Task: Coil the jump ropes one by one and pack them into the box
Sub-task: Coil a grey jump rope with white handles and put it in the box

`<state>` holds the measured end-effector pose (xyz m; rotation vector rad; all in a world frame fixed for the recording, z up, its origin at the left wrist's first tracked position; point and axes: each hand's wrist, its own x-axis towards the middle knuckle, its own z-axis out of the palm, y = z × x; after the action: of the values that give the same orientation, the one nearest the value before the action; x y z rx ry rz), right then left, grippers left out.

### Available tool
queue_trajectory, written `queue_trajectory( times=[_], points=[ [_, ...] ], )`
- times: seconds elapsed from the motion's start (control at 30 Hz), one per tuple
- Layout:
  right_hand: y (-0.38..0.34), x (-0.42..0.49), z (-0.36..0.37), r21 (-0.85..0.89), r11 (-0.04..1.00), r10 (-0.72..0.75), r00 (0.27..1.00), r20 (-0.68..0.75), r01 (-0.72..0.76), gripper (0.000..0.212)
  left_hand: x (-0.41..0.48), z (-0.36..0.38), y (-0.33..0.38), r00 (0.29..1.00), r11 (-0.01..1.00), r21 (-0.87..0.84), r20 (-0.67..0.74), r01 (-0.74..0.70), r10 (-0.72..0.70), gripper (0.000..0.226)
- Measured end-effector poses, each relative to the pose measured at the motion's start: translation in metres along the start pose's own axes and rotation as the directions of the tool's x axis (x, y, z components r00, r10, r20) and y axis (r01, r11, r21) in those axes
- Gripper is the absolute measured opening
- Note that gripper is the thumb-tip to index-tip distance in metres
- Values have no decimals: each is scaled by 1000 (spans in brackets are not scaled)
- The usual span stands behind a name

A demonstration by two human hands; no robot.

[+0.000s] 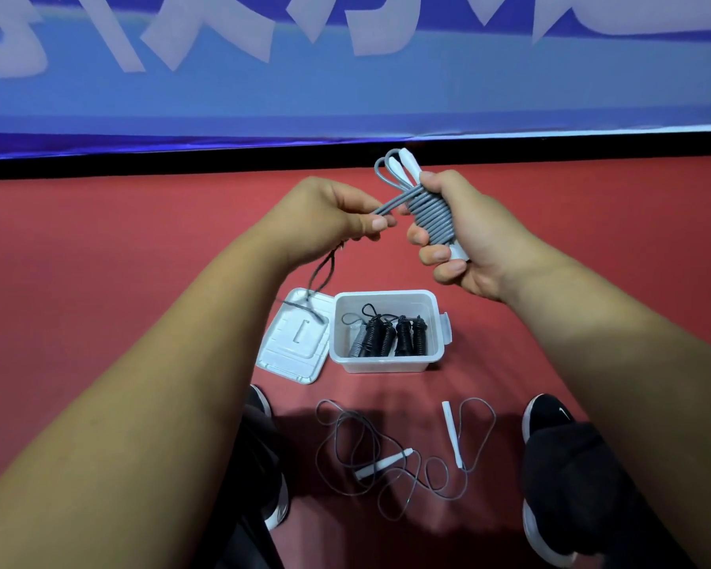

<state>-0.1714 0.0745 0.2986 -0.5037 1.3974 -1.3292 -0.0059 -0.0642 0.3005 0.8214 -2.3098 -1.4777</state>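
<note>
A person's right hand (464,236) grips a grey plastic jump rope wound tightly round its two white handles (429,215), held up in the centre of the frame above a red floor (99,248). The left hand (325,219), just beside it, pinches a doubled strand of the same rope between thumb and fingers. A thin dark cord hangs below the left hand. Lower down, a clear rectangular plastic box (382,365) stands open on the floor, holding several coiled black ropes and one grey one (386,334) packed side by side. Its clear flat lid (292,347) lies touching the box's left side. At the lower centre, a loose grey jump rope with white handles (383,463) sprawls between black shoes (546,416). A blue banner with white lettering (345,88) fills the top of the frame.
</note>
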Motion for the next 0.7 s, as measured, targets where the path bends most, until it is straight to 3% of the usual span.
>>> queue_trajectory(
  times=[0.4, 0.5, 0.7],
  points=[
    [-2, -3, 2, -58, 998, 6, 991, 137, 2, 39, -7, -15, 1, 997, 972, 235, 71, -6, -11, 23],
    [-2, -4, 0, -99, 993, 78, 977, 198, -60, 39, -5, -12, -4, 993, 954, 299, 102, 25, -59, 15],
    [5, -14, 3, -250, 940, 330, 810, 485, -234, 44, -3, -14, -10, 999, 917, 399, 46, -2, -18, 13]
  ],
)
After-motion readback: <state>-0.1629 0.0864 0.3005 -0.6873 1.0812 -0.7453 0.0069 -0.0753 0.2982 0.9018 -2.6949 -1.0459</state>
